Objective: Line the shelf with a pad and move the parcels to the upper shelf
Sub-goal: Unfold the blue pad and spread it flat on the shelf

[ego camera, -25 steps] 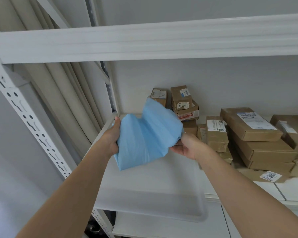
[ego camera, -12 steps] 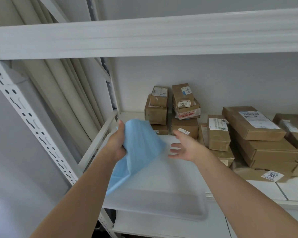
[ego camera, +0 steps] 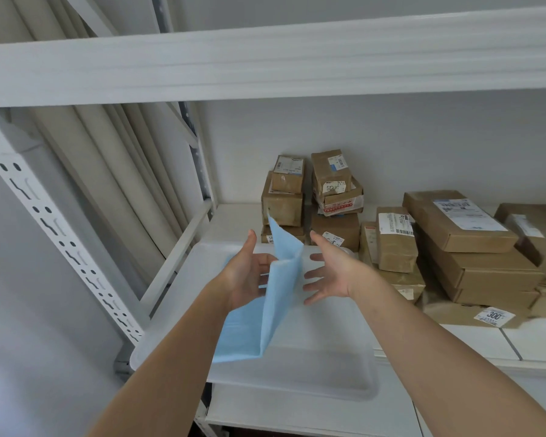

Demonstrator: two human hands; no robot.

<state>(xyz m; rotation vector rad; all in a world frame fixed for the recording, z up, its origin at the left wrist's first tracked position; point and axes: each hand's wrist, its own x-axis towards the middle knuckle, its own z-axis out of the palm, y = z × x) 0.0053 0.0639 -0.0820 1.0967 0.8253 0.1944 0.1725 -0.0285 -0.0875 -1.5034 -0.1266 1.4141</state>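
Risk sits with the folded pale-blue paper pad: left hand barely holds it, right hand spread wide, so it may drop.

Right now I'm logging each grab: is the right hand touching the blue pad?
Apart. The head view shows the right hand open with fingers spread, a strip of white tray visible between its fingertips and the blue pad.

I see a plain light-blue pad, brown parcels with white printed labels, white shelf and upper shelf — and a white tray.
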